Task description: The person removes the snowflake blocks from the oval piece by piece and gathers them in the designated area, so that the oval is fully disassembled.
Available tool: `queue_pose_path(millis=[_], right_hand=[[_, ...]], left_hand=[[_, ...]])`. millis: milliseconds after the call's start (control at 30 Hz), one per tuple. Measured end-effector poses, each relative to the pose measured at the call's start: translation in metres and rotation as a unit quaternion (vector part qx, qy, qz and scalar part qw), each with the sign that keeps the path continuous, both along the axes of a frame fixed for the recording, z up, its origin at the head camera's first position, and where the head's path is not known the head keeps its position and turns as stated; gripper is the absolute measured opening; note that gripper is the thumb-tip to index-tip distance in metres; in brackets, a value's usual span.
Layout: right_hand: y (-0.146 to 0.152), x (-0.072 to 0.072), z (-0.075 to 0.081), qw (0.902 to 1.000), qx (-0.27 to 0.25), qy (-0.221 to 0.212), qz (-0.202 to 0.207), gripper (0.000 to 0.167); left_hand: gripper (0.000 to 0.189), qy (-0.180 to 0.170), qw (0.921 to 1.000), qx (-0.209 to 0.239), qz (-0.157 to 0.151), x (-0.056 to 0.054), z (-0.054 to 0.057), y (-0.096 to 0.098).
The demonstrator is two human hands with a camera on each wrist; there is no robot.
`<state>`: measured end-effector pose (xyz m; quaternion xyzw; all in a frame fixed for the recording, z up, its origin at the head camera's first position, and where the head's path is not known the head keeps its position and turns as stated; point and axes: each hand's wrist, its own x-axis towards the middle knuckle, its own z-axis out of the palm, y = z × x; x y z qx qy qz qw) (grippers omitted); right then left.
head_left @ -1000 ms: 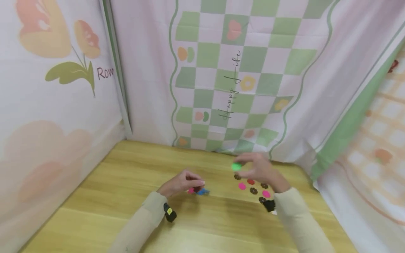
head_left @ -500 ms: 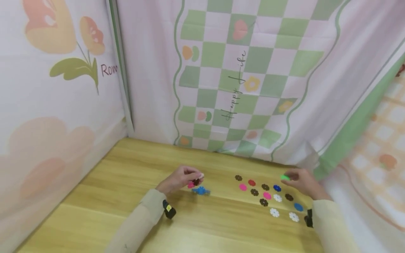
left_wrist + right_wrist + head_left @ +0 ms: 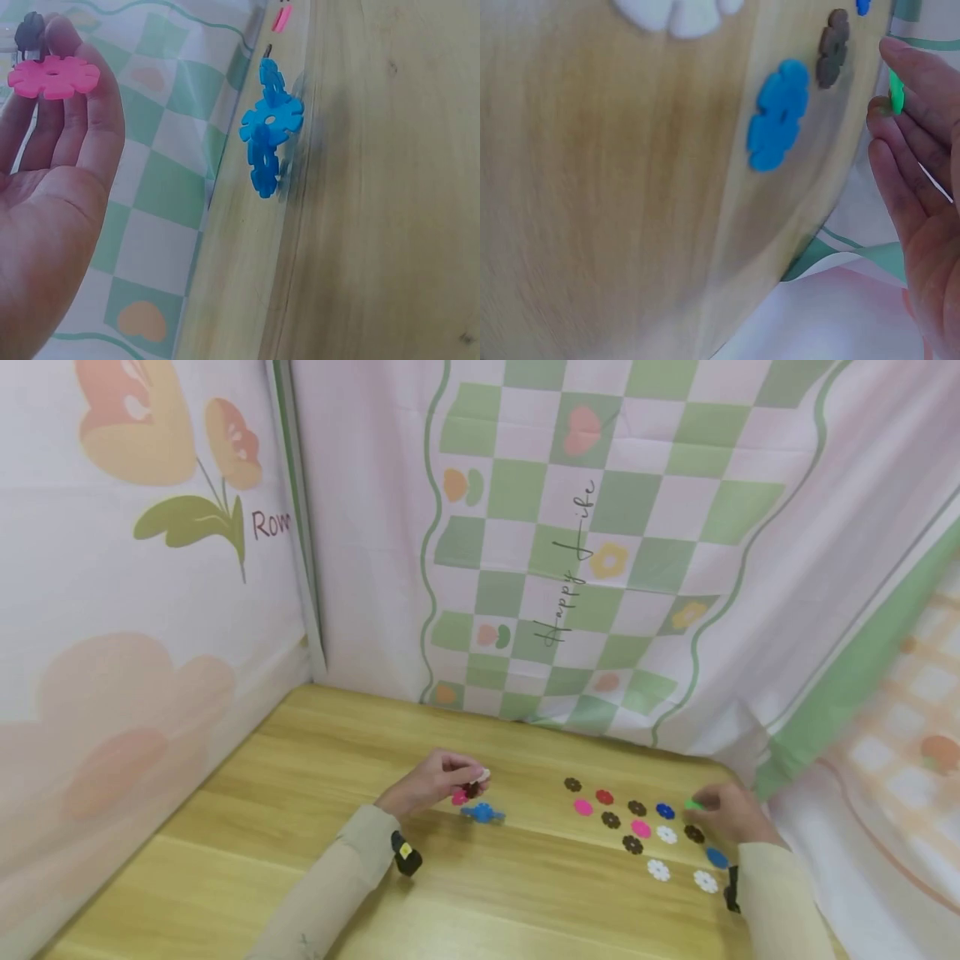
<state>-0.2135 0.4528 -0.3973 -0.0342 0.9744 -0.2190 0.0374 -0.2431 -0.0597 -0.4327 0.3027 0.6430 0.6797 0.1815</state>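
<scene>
My left hand [image 3: 431,785] pinches a small cluster of joined plastic snowflake discs: a pink disc [image 3: 54,77] juts out below the fingers, beside a dark brown one [image 3: 472,790] and a white one [image 3: 483,774]. Just under that hand, a joined piece of blue discs [image 3: 271,120] lies on the table. At the far right, my right hand [image 3: 733,814] holds a bright green disc [image 3: 896,92] between thumb and fingers, low beside the laid-out discs. A flat blue disc [image 3: 778,116] and a brown disc [image 3: 832,51] lie nearest to it.
Loose discs lie in uneven rows on the wooden table [image 3: 525,893], among them a red one [image 3: 604,797], a pink one [image 3: 583,807], a dark blue one [image 3: 665,811] and a white one [image 3: 705,882]. A checkered cloth [image 3: 555,577] hangs behind the table.
My right hand has carried the green disc from the middle of the table to the right end of the rows, then lowered it. My left hand keeps its discs in nearly the same place.
</scene>
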Motion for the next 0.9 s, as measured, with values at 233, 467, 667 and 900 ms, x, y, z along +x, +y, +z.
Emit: queue_pose_path(millis=[233, 467, 667, 900], right_hand=[[0.012, -0.009, -0.016, 0.9999, 0.009, -0.008, -0.006, 0.053], [0.025, -0.029, -0.021, 0.9956, 0.03, 0.073, 0.05, 0.051], [-0.023, -0.036, 0.012, 0.988, 0.031, 0.107, 0.107, 0.056], [-0.111, -0.031, 0.035, 0.9582, 0.005, 0.188, 0.215, 0.044]], left_hand=[[0.031, -0.012, 0.9999, -0.006, 0.011, 0.001, 0.001, 0.002], [0.035, -0.04, 0.9987, -0.012, 0.03, -0.001, 0.002, 0.003], [0.036, -0.055, 0.9982, -0.001, 0.026, -0.004, 0.003, 0.007], [0.037, -0.063, 0.9977, 0.017, 0.018, -0.003, 0.006, 0.012]])
